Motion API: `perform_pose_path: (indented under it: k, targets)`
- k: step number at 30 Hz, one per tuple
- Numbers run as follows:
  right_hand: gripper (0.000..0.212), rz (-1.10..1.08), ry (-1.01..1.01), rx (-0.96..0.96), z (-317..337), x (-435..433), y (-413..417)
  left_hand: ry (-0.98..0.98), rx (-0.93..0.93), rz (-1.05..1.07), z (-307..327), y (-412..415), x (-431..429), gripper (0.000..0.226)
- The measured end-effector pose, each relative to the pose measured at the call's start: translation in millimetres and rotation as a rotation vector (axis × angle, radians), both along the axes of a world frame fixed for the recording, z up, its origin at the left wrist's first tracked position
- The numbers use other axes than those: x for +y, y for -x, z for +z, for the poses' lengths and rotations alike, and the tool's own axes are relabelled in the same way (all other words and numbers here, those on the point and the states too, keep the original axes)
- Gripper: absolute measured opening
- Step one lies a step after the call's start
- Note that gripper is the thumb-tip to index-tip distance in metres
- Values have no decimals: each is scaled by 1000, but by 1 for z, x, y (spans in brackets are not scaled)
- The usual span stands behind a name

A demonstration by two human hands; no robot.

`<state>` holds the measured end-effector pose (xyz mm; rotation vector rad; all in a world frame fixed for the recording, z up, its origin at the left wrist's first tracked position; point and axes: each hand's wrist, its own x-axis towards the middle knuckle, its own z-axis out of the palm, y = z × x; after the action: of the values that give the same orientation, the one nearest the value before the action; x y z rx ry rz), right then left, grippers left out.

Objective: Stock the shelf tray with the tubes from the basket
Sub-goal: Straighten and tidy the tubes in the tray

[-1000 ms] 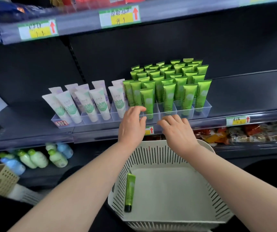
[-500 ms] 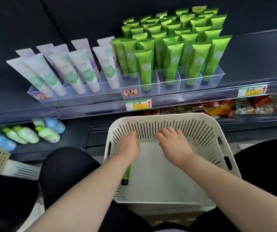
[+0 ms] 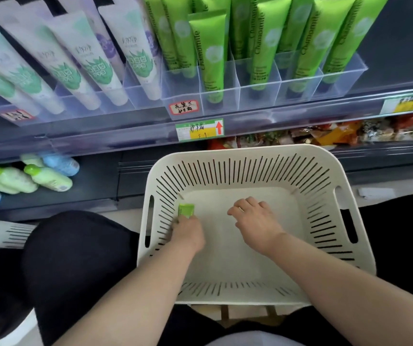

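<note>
Head view, looking down into the white slotted basket (image 3: 247, 152), which sits in front of the person just below the shelf edge. Left hand (image 3: 189, 233) is inside the basket at its left wall, fingers curled around a single green tube (image 3: 186, 211). Only the tube's flat crimped end shows, sticking out beyond the knuckles toward the shelf; the rest is hidden by the hand. Right hand (image 3: 256, 222) is also inside the basket, near the middle of the floor, palm down, fingers loosely bent and holding nothing; whether the fingertips touch the floor cannot be told. The clear shelf tray (image 3: 260, 101) stands above on the shelf, divided into compartments. Green Chamomile tubes (image 3: 212, 58) stand in it caps down, leaning back. A handwritten label (image 3: 184, 107) is stuck on the tray's front left corner. Just left of it a second clear tray (image 3: 115, 106) holds white tubes (image 3: 95, 71). A price tag (image 3: 200, 129) is on the shelf rail. On the lower shelf, pale green and blue bottles (image 3: 48, 177) lie at left and snack packets (image 3: 325, 133) at right.
</note>
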<state>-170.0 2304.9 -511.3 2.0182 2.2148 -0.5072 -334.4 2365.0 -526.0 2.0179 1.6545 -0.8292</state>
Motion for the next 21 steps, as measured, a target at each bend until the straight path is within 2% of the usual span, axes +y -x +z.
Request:
perform_pose_path:
  k: [2,7,12,21]
  targets:
    - [41,-6,6,20,-1,-1,0,-36,-25,-11,-6,3,-2,45]
    - [39,-22,18,60,-2,-5,-2,-121,-206,120,-9,2,7,47]
    - [38,-62,6,83,-1,-6,-7,-128,-214,216,-13,-5,2,55]
    - [38,-73,32,100,-2,-5,-6,-84,-182,114,-20,-6,-4,25]
